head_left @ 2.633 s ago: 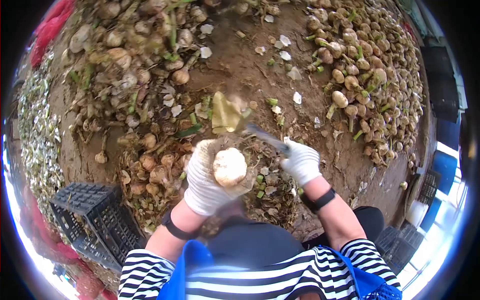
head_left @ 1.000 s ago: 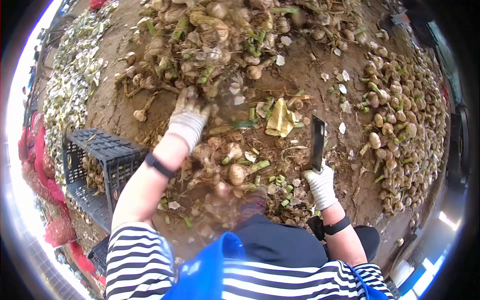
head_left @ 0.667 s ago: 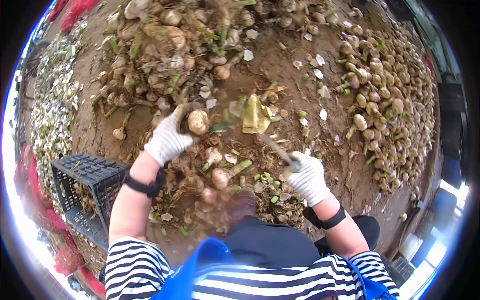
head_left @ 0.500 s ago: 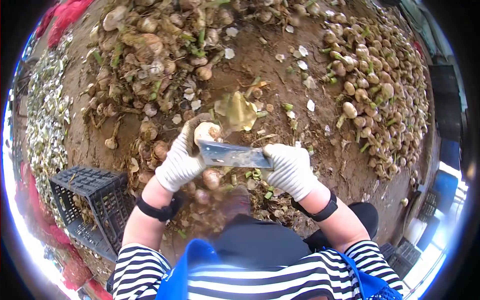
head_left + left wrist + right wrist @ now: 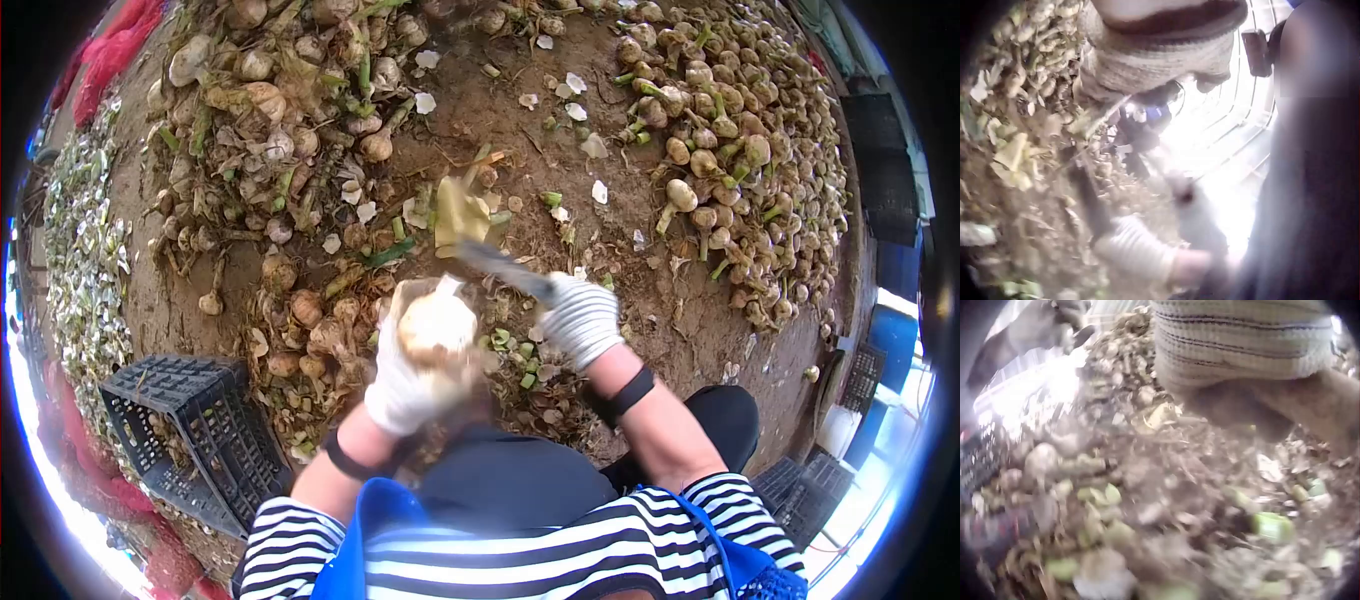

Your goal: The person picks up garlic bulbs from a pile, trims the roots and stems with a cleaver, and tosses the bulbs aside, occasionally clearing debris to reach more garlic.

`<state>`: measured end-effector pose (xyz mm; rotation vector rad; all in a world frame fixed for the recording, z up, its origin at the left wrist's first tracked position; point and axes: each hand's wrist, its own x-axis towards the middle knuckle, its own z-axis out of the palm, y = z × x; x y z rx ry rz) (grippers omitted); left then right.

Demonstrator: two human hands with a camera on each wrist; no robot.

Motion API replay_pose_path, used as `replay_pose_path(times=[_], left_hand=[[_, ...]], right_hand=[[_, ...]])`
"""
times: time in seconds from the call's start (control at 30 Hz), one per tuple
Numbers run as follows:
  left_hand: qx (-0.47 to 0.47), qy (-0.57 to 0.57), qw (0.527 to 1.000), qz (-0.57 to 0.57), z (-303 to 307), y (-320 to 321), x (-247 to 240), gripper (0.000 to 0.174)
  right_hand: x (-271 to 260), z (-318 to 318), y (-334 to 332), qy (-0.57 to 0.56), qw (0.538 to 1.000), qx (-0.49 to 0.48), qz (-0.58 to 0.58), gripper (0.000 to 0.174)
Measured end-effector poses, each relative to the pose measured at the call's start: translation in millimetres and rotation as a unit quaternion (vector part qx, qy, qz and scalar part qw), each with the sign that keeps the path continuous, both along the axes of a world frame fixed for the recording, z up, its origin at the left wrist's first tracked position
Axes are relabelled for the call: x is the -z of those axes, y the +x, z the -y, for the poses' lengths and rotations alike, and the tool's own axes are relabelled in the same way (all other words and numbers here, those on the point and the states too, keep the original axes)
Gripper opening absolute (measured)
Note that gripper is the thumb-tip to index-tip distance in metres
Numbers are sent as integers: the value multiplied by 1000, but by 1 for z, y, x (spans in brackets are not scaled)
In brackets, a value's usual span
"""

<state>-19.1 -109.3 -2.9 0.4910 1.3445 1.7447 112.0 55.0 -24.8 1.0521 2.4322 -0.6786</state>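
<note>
In the head view, the left gloved hand [image 5: 408, 385] grips a pale garlic bulb [image 5: 438, 328], blurred, in front of the body. Just right of it, the right gloved hand [image 5: 580, 322] holds a broad-bladed knife [image 5: 505, 270] by its handle, the blade pointing up and left, off the bulb. The left wrist view shows the right hand [image 5: 1138, 247] with the dark blade [image 5: 1088, 190], and the left glove [image 5: 1154, 59] close up. In the right wrist view the right glove [image 5: 1241, 344] fills the top, the left hand [image 5: 1041, 328] at upper left.
Untrimmed garlic [image 5: 265, 100] is heaped at upper left, with loose bulbs [image 5: 300, 310] below. Stemmed bulbs [image 5: 740, 150] cover the right side. A black crate [image 5: 190, 430] lies at lower left, white scraps [image 5: 85, 250] beyond it. A yellow leaf-like piece [image 5: 460, 215] lies ahead of the hands.
The left hand has reached to the garlic, picked up a bulb and brought it back near the body. The knife met the bulb half a second ago and has since moved off it.
</note>
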Motion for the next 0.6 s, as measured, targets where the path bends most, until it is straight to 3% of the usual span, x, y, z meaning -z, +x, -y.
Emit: replay_pose_path(times=[0.03,0.07,0.13,0.2,0.27,0.3,0.33,0.4,0.47,0.5,0.53,0.57,0.6], left_hand=[[17,17,1000,-12,-1,-1,-16,46],[2,-10,999,-52,-1,-7,-17,54],[-10,-67,987,-145,4,-29,12,69],[-85,11,995,-51,-9,-39,24,77],[-95,-60,991,71,-6,-47,20,58],[-103,-103,978,152,-8,-49,20,50],[-100,48,964,241,-6,-44,24,35],[-96,50,955,277,-6,-37,21,34],[-57,94,945,309,-8,-34,15,35],[-57,92,945,309,-6,-34,20,35],[-19,-66,998,11,-8,-36,22,35],[-27,71,981,177,-5,-39,13,29],[-28,189,919,345,-6,-42,-3,22]], right_hand=[[1,-8,13,22,998,47,47,21],[28,-12,37,48,993,103,4,20],[24,-10,40,9,979,190,-77,18],[24,-8,37,-88,938,266,-205,16],[-11,8,16,-250,876,319,-262,12],[-28,17,4,-315,850,354,-228,11],[-31,23,-4,-331,845,335,-253,11],[-30,26,-11,-345,839,316,-277,11],[-24,23,-16,-291,898,203,-260,15],[-18,23,-11,-291,898,204,-259,15],[-9,24,-2,-292,925,170,-173,16],[3,25,7,-289,944,134,-86,18],[23,38,25,-294,937,177,-61,23]])
